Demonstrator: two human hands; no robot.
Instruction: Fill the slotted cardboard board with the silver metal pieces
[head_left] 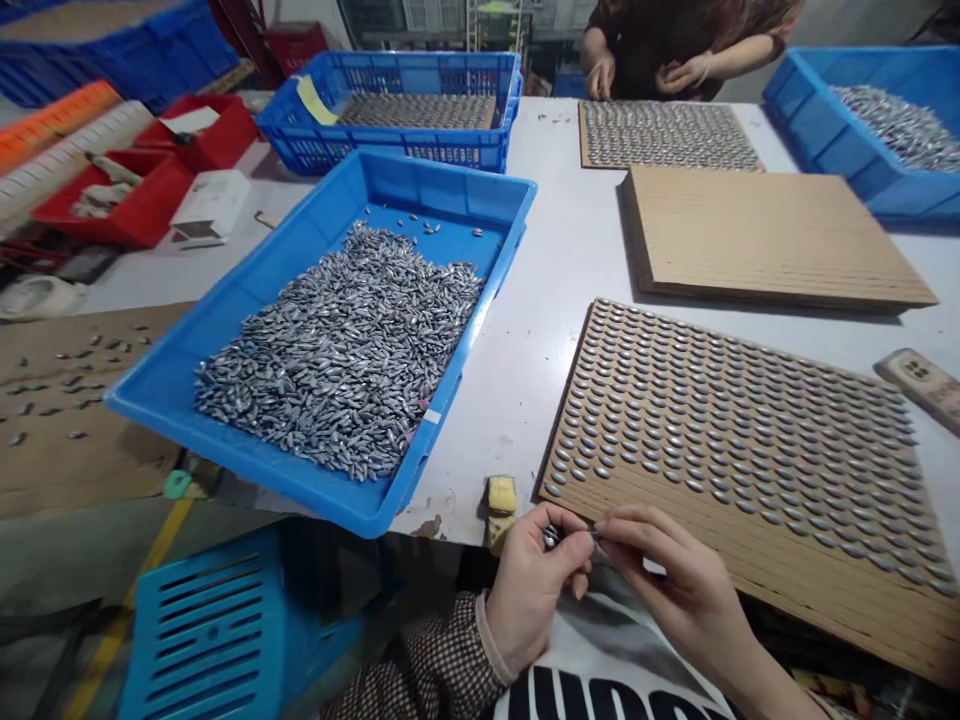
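Note:
My left hand [534,590] and my right hand [670,570] meet at the table's near edge, fingertips close together. The left pinches a few small grey seed-shaped pieces [552,537]. The right thumb and fingers pinch a small thin item [596,537], too small to name. To the right, a cardboard board [750,555] carries neat rows of grey pieces. A yellow sponge [501,510] sits just beyond my left hand. A blue plastic tray [247,290] holds a large heap of the pieces [337,350].
A co-worker's hands [637,75] rest at a filled board across the white table. Stacked bare cardboard boards [772,240] lie nearby. Blue crates [390,90] [840,130] hold more pieces. Red trays [142,200] stand left, beside a cardboard sheet [75,400]. A blue stool [202,630] stands below.

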